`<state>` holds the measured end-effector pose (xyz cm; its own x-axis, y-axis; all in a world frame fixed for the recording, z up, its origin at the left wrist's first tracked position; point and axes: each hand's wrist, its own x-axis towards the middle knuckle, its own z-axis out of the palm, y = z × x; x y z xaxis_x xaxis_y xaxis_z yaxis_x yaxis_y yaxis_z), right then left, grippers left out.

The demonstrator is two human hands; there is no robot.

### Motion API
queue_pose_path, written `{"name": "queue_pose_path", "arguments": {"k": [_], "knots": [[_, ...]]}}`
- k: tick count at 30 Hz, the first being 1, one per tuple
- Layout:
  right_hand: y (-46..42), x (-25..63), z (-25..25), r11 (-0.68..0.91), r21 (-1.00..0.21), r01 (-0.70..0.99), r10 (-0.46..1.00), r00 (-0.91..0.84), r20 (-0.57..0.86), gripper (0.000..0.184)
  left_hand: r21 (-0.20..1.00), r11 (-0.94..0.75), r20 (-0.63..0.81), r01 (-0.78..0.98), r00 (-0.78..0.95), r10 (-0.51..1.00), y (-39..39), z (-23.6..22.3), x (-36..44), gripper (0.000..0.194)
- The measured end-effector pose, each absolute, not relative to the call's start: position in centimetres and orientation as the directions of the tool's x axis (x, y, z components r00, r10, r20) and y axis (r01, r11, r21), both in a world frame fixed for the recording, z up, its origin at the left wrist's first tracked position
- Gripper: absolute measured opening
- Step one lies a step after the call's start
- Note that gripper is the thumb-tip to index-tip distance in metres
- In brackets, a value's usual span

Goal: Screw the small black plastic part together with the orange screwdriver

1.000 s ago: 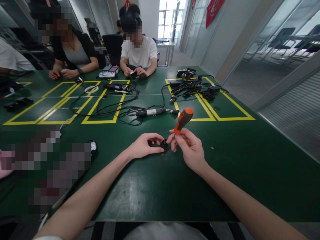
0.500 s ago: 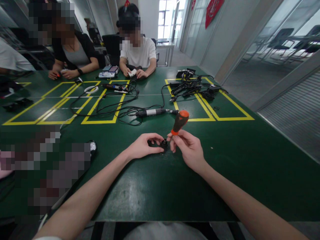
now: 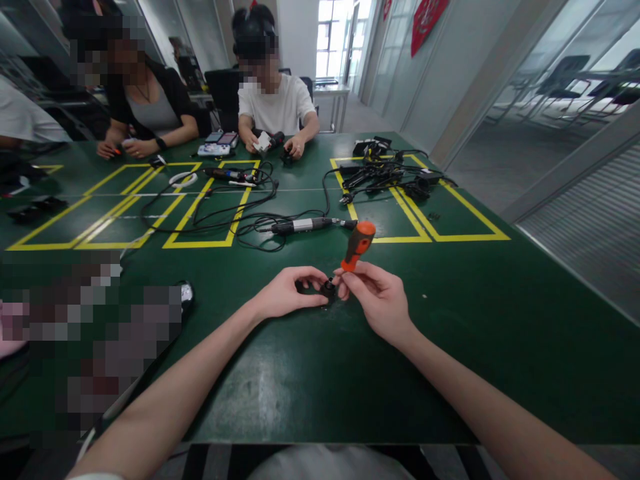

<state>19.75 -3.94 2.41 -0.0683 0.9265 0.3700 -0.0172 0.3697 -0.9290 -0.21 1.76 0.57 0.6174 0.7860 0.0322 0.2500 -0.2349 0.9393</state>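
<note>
Two bare hands meet over a green table [image 3: 450, 373], its smooth, glossy top catching a pale glare. The left hand [image 3: 286, 293] curves into a C, thumb and fingertips clamped on the sides of a small, round, black part [image 3: 328, 291] at the table's middle; it looks hollow at the top, but its finer shape is too small to tell. The right hand [image 3: 383, 301] pinches a screwdriver [image 3: 359, 247] just below its handle, fingers together on it. That handle, bulbous, orange and dark, stands tilted, top leaning right; whether the tip touches the part cannot be told.

Beyond lies a cylindrical power tool [image 3: 303, 225], grey-banded and black, beside loops of thin cord [image 3: 250, 233]. Flat yellow tape [image 3: 197, 244] marks rectangles on the green, and a tangled black cable heap [image 3: 375, 175] lies across some of it, farther right.
</note>
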Motion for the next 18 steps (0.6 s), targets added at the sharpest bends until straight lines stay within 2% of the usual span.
{"name": "queue_pose_path", "arguments": {"k": [10,18], "knots": [[-4.02,19.66,1.77,0.359,-0.932,0.036,0.933,-0.040,0.358,0.021,0.932,-0.235,0.016,0.276,0.615,0.788,1.77,0.69,-0.16,0.031],[-3.76,19.78,1.61,0.343,-0.939,-0.006,0.937,-0.062,0.343,0.028,0.936,-0.230,0.019,0.267,0.613,0.790,1.82,0.61,-0.12,0.034]]}}
